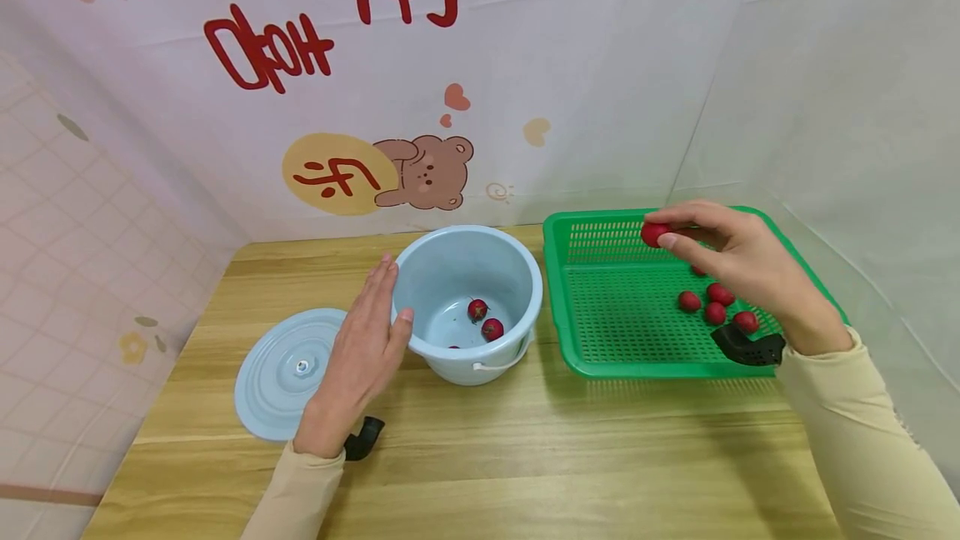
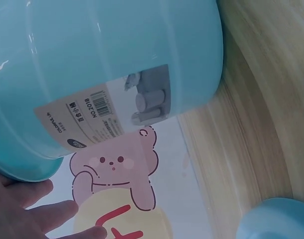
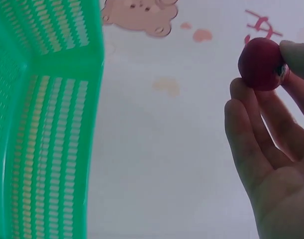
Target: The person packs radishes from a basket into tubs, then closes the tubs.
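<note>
In the head view, my right hand [image 1: 738, 252] pinches a small red radish [image 1: 654, 233] between thumb and fingers, raised over the green basket [image 1: 570, 357]. The right wrist view shows the same radish [image 3: 261, 64] at the fingertips, a stem stub at one end. More radishes [image 1: 716, 312] lie in the right part of the basket, below that hand. My left hand [image 1: 363, 348] has its fingers extended along the left rim of a light blue bucket [image 1: 468, 369], holding nothing. Inside the bucket lie a few radishes [image 1: 492, 329], one mostly hidden by the near rim.
A round blue lid [image 1: 281, 373] lies flat on the wooden table [image 1: 570, 457], partly behind my left hand. The bucket's white handle [image 1: 506, 361] hangs down at its front right. A patterned wall covering [image 1: 600, 65] rises directly behind the table.
</note>
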`<state>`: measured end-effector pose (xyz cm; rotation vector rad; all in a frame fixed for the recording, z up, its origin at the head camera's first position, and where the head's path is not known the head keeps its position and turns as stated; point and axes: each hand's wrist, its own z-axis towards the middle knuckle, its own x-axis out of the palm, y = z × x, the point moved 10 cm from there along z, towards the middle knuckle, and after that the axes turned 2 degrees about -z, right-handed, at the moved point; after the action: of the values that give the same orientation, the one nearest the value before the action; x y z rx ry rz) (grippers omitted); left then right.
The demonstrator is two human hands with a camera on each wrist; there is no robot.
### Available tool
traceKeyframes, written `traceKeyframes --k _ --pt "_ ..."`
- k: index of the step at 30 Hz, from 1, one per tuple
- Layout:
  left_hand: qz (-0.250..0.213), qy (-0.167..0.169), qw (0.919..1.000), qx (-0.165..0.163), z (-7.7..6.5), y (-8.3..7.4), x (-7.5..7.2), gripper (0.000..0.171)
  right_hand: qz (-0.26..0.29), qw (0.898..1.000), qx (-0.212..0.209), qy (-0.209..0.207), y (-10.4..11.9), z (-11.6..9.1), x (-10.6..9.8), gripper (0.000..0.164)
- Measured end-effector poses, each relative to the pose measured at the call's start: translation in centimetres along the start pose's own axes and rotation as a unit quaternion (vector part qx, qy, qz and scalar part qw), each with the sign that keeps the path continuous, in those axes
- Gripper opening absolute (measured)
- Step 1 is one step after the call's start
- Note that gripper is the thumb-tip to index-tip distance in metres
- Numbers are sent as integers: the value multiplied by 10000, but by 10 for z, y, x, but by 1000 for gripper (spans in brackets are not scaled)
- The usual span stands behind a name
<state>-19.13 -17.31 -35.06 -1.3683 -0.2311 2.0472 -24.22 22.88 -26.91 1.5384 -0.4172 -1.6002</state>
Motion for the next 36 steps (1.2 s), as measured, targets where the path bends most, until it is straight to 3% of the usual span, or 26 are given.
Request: traceKeyframes --k 7,14,17,25,36 --pt "15 -35 10000 -71 -1 1 1 65 120 9991 -343 -215 26 -4 13 30" --pt "8 -50 9999 -98 -2 1 2 64 268 9862 -1484 -678 59 -6 24 33" --pt "-3 -53 9999 -119 -1 1 2 63 450 9798 -1784 -785 69 -7 30 34" --pt "8 -30 9997 -234 -2 3 2 63 920 9734 -1986 -671 85 -5 54 35" --pt "15 -26 9997 -226 -2 2 2 64 1178 9660 -2211 -639 99 1 81 34"
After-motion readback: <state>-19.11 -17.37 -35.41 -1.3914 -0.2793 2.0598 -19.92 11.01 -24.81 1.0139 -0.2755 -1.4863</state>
